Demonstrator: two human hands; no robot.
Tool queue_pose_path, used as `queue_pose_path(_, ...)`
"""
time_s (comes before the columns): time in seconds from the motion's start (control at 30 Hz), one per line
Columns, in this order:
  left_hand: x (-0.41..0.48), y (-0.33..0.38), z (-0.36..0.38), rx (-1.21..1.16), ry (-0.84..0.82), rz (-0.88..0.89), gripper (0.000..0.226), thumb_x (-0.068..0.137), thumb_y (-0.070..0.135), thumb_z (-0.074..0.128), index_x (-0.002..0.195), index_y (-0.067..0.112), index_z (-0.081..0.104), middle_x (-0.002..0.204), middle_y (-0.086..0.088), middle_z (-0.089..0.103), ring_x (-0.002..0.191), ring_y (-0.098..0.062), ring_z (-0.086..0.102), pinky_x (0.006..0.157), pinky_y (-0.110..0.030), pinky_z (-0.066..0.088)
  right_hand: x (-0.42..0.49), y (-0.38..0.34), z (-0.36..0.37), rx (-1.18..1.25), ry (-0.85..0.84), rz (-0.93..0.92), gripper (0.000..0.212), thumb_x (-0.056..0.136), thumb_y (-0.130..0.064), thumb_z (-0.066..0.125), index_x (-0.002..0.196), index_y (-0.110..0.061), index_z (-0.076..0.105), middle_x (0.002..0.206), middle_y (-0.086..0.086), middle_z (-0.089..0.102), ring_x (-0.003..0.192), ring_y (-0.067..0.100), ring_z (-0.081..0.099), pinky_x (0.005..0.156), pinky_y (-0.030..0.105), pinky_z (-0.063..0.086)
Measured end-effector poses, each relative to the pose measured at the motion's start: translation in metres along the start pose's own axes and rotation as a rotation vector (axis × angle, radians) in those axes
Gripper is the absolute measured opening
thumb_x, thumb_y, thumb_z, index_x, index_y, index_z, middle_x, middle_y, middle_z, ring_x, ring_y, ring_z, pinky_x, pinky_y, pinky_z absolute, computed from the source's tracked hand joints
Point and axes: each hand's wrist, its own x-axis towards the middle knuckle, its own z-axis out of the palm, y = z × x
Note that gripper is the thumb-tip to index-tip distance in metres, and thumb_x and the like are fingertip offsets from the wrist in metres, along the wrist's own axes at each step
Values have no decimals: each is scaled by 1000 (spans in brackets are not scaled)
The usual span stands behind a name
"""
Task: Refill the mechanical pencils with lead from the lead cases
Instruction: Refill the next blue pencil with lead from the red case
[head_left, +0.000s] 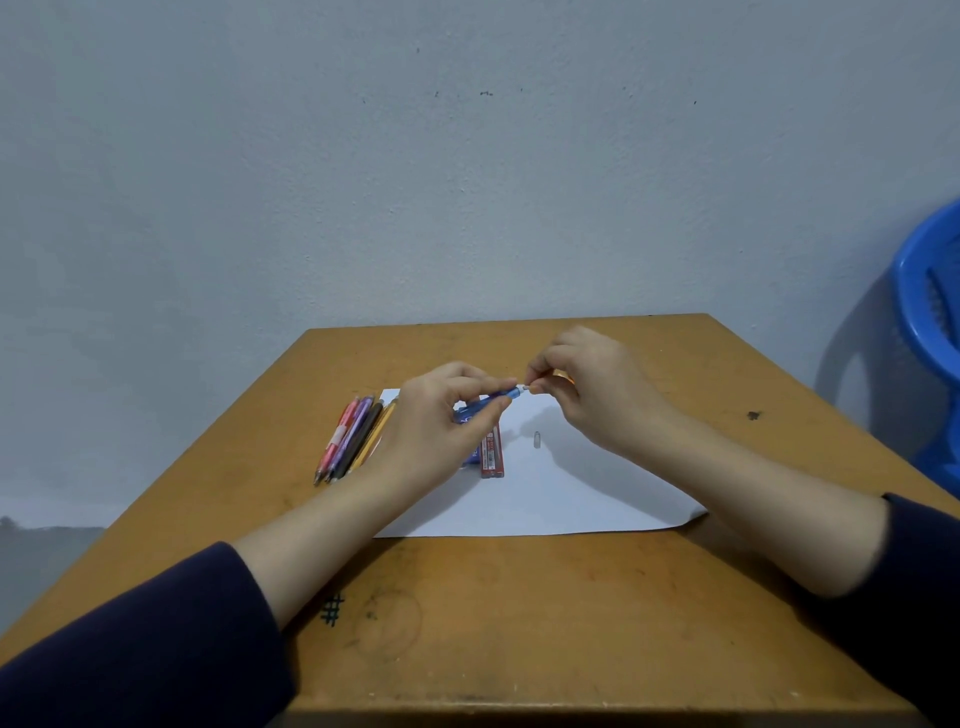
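My left hand (441, 421) grips a blue mechanical pencil (501, 399) above the white paper sheet (561, 493), its back end pointing right. My right hand (587, 384) pinches the small white eraser end (525, 388) of that pencil between thumb and fingertip. A red lead case (492, 457) lies on the paper just below my left hand, with a blue lead case (471, 456) partly hidden beside it. A small clear cap (537, 439) lies on the paper. Several pencils (353, 441), pink, purple, brown and yellow, lie side by side left of the paper.
The wooden table (467, 597) has pen marks near its front. A grey wall stands right behind its far edge. A blue plastic chair (930, 312) is at the right, off the table.
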Motion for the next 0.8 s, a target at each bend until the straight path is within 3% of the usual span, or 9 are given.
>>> queue_pose_path(0.1,0,-1,0,-3,16,13,20,85,13,70,103,19,74,89,9,64,80,3,57,60,-5,39,0,0,0,-33,30,-55,7,76,-7,65,77,-11,70,73,2,63,74,25,57,65,30,38)
queue_pose_path(0.3,1,-3,0,17,26,34,18,82,13,73,99,18,75,88,8,64,78,-8,56,59,-6,39,-1,-2,1,-139,85,-138,7,73,-11,62,73,-14,68,70,-2,63,70,24,60,61,32,41)
queue_pose_path(0.4,1,-4,0,35,32,40,17,81,11,74,97,15,76,87,8,63,79,-1,56,60,-4,39,-2,-1,2,-240,102,-194,7,76,-15,61,73,-15,68,70,-2,63,70,22,61,62,30,43)
queue_pose_path(0.5,1,-6,0,61,40,89,16,80,10,75,96,12,76,88,3,65,81,6,55,62,-3,39,-2,-2,4,-245,130,-199,21,82,-22,51,71,-16,68,69,-4,63,70,20,60,64,28,40)
queue_pose_path(0.6,1,-7,1,92,39,137,18,79,9,75,97,12,75,89,0,67,83,-2,55,64,-1,40,-3,-3,5,-148,113,-153,23,82,-26,51,71,-16,68,68,-4,63,68,21,59,63,28,38)
queue_pose_path(0.7,2,-6,0,52,69,126,17,79,8,75,96,12,76,88,0,67,82,6,56,62,-1,37,-1,-2,3,18,53,0,12,82,-24,64,78,-15,71,74,-2,64,77,20,57,66,32,40)
queue_pose_path(0.8,2,-6,0,28,81,126,18,79,8,75,96,13,76,88,0,67,82,11,54,62,-2,36,0,1,-1,206,12,171,7,80,-26,73,80,-19,72,75,-12,61,76,1,51,66,19,36)
